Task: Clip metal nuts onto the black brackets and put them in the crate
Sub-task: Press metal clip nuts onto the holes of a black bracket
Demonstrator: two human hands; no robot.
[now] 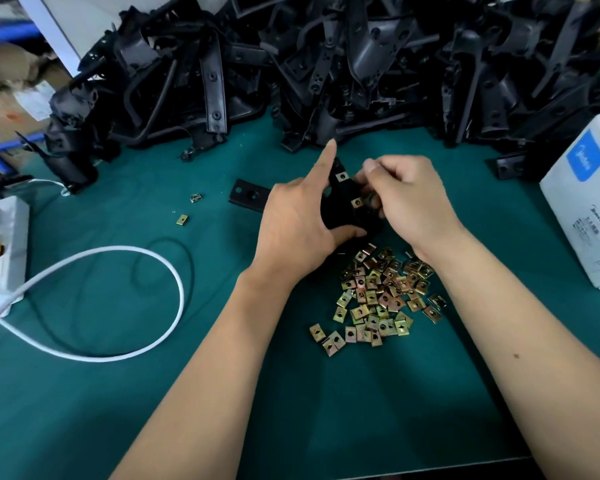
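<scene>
One black bracket (pixel 343 202) is held just above the green tabletop (pixel 361 410), near the middle of it, its long axis running from far-left to near-right, tilted up at the far end. Two metal nuts (pixel 342 176) sit clipped along its edge, one toward the far end and one lower down. The left hand (pixel 298 220) grips the bracket from the left, thumb curled under and forefinger stretched straight out past the far end. The right hand (pixel 406 199) curls round the bracket's right side, fingertips pinching at it. Just nearer lies a heap of loose nuts (pixel 378 296), too many to count. Two stray nuts (pixel 195 198) lie apart to the left, beside one flat black plate (pixel 248 195). A great pile of black brackets (pixel 326 64) fills the far edge. One white cable (pixel 118 306) loops at left; one white box (pixel 586 209) stands at right
</scene>
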